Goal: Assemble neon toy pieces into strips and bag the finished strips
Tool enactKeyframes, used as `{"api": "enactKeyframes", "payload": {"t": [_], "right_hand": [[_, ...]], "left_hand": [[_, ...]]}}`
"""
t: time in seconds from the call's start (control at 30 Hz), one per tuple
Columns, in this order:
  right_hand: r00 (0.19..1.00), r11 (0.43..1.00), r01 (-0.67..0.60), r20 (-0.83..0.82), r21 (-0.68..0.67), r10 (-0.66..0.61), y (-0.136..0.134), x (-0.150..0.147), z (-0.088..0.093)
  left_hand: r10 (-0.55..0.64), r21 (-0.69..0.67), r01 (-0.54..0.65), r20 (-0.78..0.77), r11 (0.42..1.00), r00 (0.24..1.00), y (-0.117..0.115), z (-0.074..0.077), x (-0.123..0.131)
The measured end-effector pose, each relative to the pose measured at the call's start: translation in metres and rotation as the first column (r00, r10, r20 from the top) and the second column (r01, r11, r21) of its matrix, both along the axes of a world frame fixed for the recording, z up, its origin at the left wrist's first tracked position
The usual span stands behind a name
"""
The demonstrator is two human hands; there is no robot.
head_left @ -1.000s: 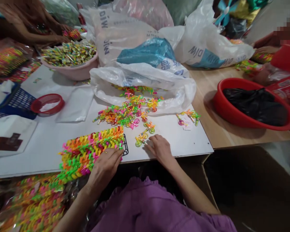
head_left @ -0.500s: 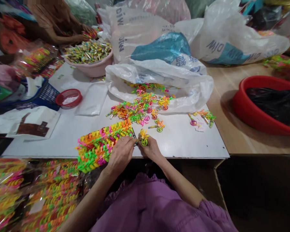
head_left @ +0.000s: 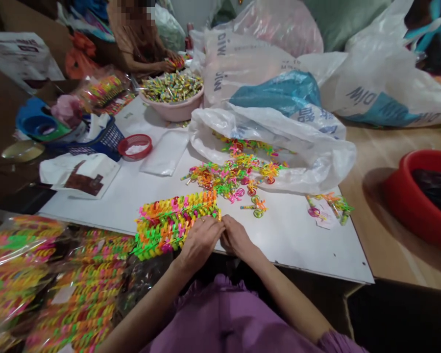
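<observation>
Rows of bright plastic toys in yellow, orange, pink and green stand packed in a rack [head_left: 169, 225] at the table's front edge. My left hand [head_left: 201, 241] lies over the rack's right end, fingers bent and closed against it. Close beside it, my right hand [head_left: 238, 237] has its fingers pinched together, its fingertips meeting those of the left hand. What lies between the fingertips is hidden. Just beyond the hands lies a single toy bicycle on a striped tube [head_left: 256, 207]. Behind it is a loose heap of similar toy bicycles [head_left: 231, 176].
The heap spills from an open white sack [head_left: 308, 169]. Several toys lie by a paper slip [head_left: 323, 218] at right. A pink basin [head_left: 176, 109] of tubes, a red basket [head_left: 135, 147] and a red tub [head_left: 404, 196] stand around. Another person's hands [head_left: 167, 63] work at back left.
The view has turned left. The yellow-green toy bicycle that showed in my right hand is out of sight, and my right hand has closed up against the left at the rack's end.
</observation>
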State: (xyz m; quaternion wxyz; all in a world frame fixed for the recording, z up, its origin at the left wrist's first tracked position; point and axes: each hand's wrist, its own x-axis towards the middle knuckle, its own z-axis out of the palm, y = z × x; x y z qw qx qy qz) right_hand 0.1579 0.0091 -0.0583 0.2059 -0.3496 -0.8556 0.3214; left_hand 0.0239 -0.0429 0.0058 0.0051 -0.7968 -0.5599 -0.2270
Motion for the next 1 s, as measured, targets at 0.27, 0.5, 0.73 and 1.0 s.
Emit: {"api": "enactKeyframes", "payload": {"t": [0.27, 0.5, 0.73, 1.0], "right_hand": [[0.996, 0.988, 0.086, -0.018, -0.129, -0.089, 0.064, 0.034, 0.012], [0.959, 0.988, 0.128, -0.244, -0.082, -0.145, 0.09, -0.009, 0.052], [0.953, 0.927, -0.289, -0.024, 0.239, 0.304, 0.057, -0.068, 0.097], [0.962, 0.923, -0.269, 0.115, 0.276, 0.246, 0.048, -0.081, 0.085]], "left_hand": [[0.043, -0.035, -0.045, -0.05, 0.998, 0.998, -0.026, 0.018, 0.006], [0.263, -0.145, -0.235, 0.228, 0.961, 0.937, -0.102, 0.012, -0.034], [0.586, 0.044, -0.592, 0.101, 0.804, 0.804, -0.076, 0.035, -0.084], [0.452, -0.132, -0.452, -0.03, 0.882, 0.891, -0.006, 0.023, -0.093]]}}
